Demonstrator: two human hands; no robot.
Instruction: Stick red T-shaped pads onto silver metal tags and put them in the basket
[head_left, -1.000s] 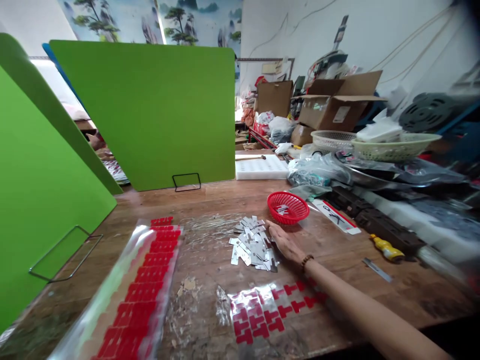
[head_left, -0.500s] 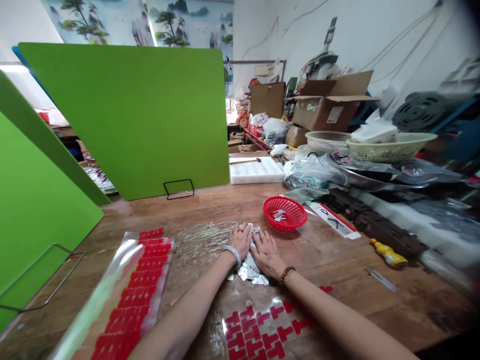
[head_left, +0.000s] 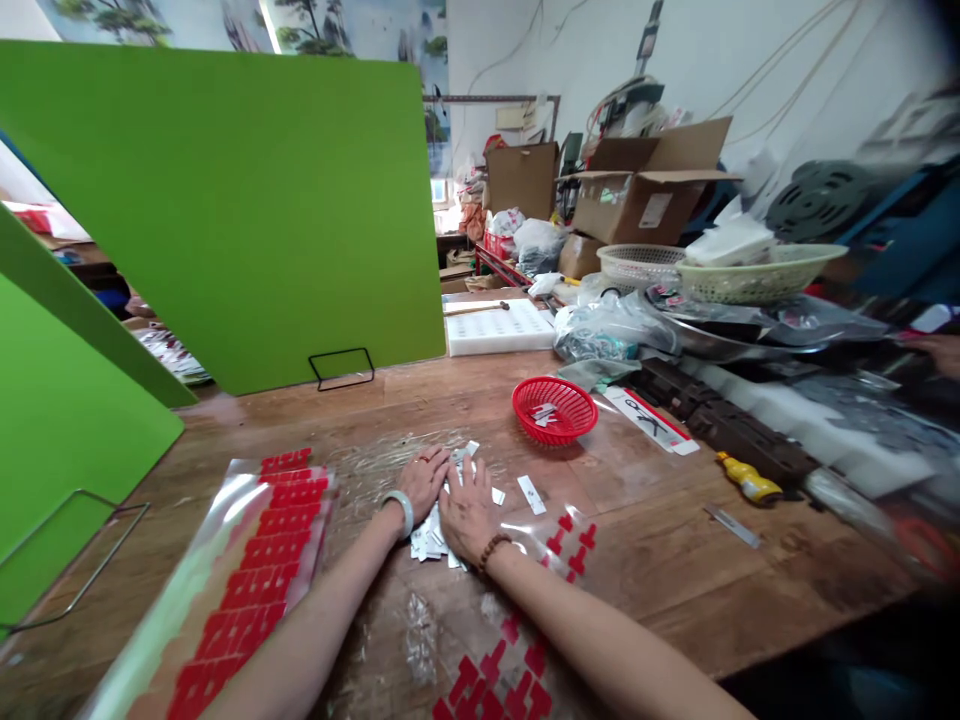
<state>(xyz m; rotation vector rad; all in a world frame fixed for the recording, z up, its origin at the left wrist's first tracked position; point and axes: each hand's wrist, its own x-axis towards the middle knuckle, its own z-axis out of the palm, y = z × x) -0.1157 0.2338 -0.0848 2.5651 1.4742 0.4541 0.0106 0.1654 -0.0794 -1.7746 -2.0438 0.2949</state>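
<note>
My left hand point(head_left: 422, 482) lies palm down over a pile of small flat white-and-silver pieces point(head_left: 429, 541), fingers stretched out. Beside it, my right hand point(head_left: 469, 515) rests on the same pile, its fingers extended and fingertips close to the left ones. The hands hide part of the pile. A single white piece point(head_left: 532, 494) lies apart to the right of my right hand. Under my right forearm is a clear plastic sheet with red T-shaped patches point(head_left: 491, 665). A red plastic basket point(head_left: 555, 436) beyond my hands holds a few white pieces.
At left lie stacked clear sheets with red strips point(head_left: 262, 555). Green boards point(head_left: 247, 220) stand behind on wire stands. To the right are a yellow-handled tool point(head_left: 750, 482), a small metal strip point(head_left: 731, 525), a white card point(head_left: 651, 420) and a dark long object point(head_left: 720, 435).
Both hands have moved left across the table with the pile. A few pieces now lie loose on the right. The red-patched sheet has turned and shifted under my right arm.
</note>
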